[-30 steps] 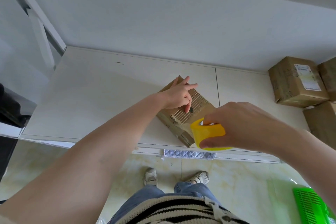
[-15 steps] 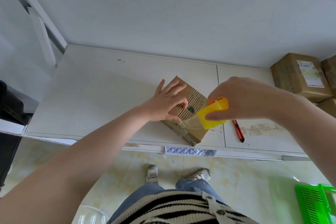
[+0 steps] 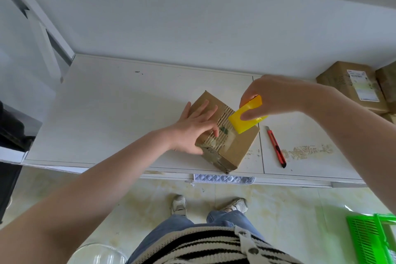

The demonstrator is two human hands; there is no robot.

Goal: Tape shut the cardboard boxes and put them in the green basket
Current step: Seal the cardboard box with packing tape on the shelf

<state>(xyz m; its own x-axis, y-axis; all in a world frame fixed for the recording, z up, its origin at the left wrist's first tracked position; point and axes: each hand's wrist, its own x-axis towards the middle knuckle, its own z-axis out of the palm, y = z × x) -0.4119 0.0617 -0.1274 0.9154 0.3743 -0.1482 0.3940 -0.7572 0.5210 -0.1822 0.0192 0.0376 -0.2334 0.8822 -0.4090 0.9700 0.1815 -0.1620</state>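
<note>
A small cardboard box (image 3: pixel 234 150) with torn, ribbed top paper sits near the front edge of the white table (image 3: pixel 111 118). My left hand (image 3: pixel 194 127) lies on the box's top with fingers spread, pressing it down. My right hand (image 3: pixel 276 97) grips a yellow tape dispenser (image 3: pixel 246 117) over the box's far right corner. A clear strip of tape seems to run across the box's top. The green basket (image 3: pixel 372 240) stands on the floor at the lower right, partly cut off by the frame.
A red utility knife (image 3: pixel 276 147) lies on the table right of the box. More cardboard boxes (image 3: pixel 351 85) are stacked at the table's far right. A wall runs behind the table. My feet and a glass bowl (image 3: pixel 96 255) are on the floor below.
My right hand has carried the yellow dispenser from the box's near edge up to its far right corner. My left hand's fingers have spread flat on the box top. The knife has come into view.
</note>
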